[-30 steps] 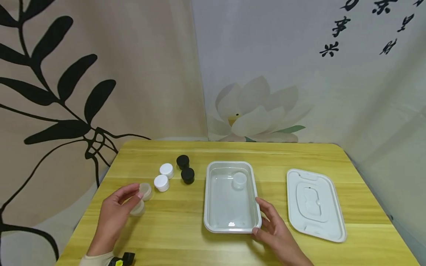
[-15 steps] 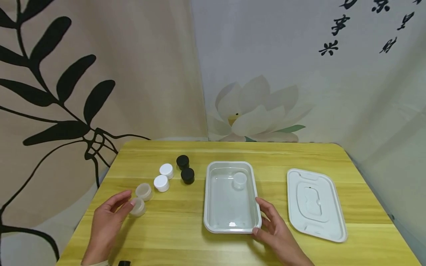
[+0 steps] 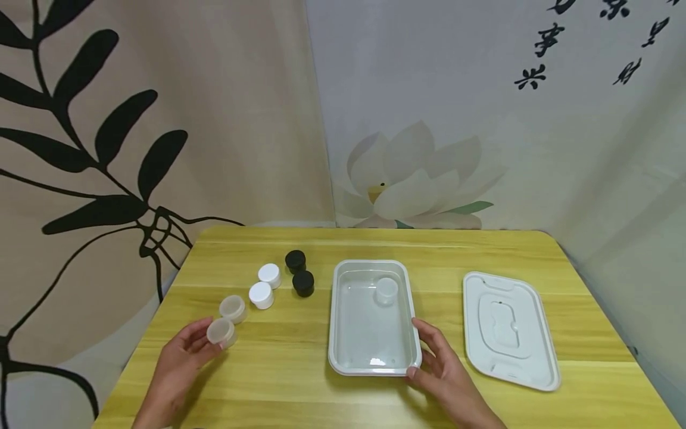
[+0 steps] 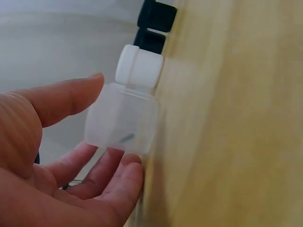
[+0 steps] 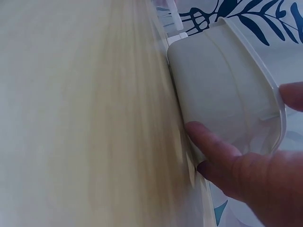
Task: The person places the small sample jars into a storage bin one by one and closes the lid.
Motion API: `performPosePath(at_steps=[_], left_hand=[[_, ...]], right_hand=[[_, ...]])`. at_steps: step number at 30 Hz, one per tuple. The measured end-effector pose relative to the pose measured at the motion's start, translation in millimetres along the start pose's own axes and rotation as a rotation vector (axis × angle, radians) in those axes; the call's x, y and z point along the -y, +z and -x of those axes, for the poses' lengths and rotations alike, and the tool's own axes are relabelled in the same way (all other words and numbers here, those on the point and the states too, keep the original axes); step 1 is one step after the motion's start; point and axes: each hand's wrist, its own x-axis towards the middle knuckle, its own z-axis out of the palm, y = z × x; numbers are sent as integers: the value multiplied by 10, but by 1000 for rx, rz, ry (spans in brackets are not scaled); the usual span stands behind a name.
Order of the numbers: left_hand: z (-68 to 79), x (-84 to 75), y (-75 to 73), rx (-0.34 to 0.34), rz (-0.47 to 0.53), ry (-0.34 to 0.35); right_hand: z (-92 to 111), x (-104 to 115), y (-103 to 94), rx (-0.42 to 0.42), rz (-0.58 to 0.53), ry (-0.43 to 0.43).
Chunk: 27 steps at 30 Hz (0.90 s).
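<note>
Across wood-grain surface [image 3: 278, 387]: open white box [image 3: 364, 342] held by right hand [image 3: 447, 378], near translucent jar [image 3: 221, 333] held by left hand [image 3: 182, 363]

Behind everything, printed backdrop [image 3: 241, 119]: dark leafy branch on beige at left, pale lotus and dark written characters at right. Surface next, yellowish, running up to the backdrop's foot. Open white box sits on it, a bit right of center, rectangular, long side pointing away from the person. White lid [image 3: 511, 333] lies flat to the right of the box, slightly turned, apart from it.

Hands: right one grips the box's near right corner, thumb at the rim, fingers against the outer wall; opening about as wide as the wall is tall. Left one is around near translucent jar, thumb one side, fingertips the other, spread just jar-wide; how firm the hold is, cannot tell.

Small jars, all upright. Near translucent jar stands on the surface, left of the box; far translucent jar [image 3: 233, 308] just beside it, slightly farther off. Then near white jar [image 3: 261, 295] and far white jar [image 3: 269, 275], then near black jar [image 3: 303, 283] and far black jar [image 3: 295, 261], closest to the box. Boxed translucent jar [image 3: 386, 292] stands inside the box, toward its far right corner.
</note>
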Motion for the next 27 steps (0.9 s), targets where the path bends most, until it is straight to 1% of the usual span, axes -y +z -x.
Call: performPosePath(at_steps=[4, 8, 12, 16, 19, 21, 24, 27], left_hand=[[-37, 43, 10, 21, -22, -19], [-44, 60, 26, 5, -32, -23], [-12, 62, 32, -11, 27, -12], [55, 31, 38, -44, 108, 19], [129, -20, 46, -72, 161, 53], [178, -76, 64, -77, 188, 80], [240, -191, 122, -58, 174, 120], [292, -324, 227, -10, 137, 167]], right_hand=[[6, -5, -8, 3, -5, -3], [11, -5, -15, 4, -8, -1], [7, -9, -12, -3, -18, 2], [-2, -7, -6, -16, -20, 4], [-2, -8, -1, -18, -19, 6], [-2, -11, 2, -18, -20, 3], [-6, -15, 6, -17, -19, -6], [-14, -21, 9, -16, -18, -17]])
